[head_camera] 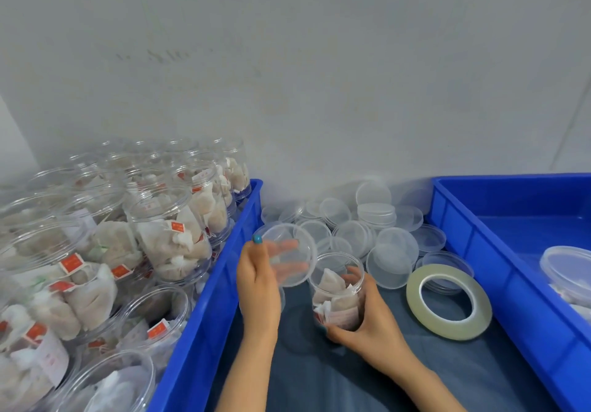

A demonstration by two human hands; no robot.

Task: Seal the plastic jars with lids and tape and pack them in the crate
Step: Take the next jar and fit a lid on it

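Your right hand (367, 322) grips the open jar (337, 290); your left hand (256, 280) pinches a clear lid (289, 253) beside its rim. Seat it level, press evenly.

Cut by right edge: crate (454, 207), lidded jar (566, 267). Cut by left and bottom edges: jars (172, 235). Blurred through lid (299, 235): fingers (287, 246) of left hand (256, 271). Unreadable: tag (72, 263) print.

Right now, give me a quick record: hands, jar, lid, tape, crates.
left hand: holds lid, tilted, left of jar mouth
right hand: grips jar, upright on cloth
jar: holds sachets, no lid yet
tape: flat on cloth, right of jar
spare lids: heap behind jar
left crate: open jars, filled
right crate: one lidded jar, partly out of view
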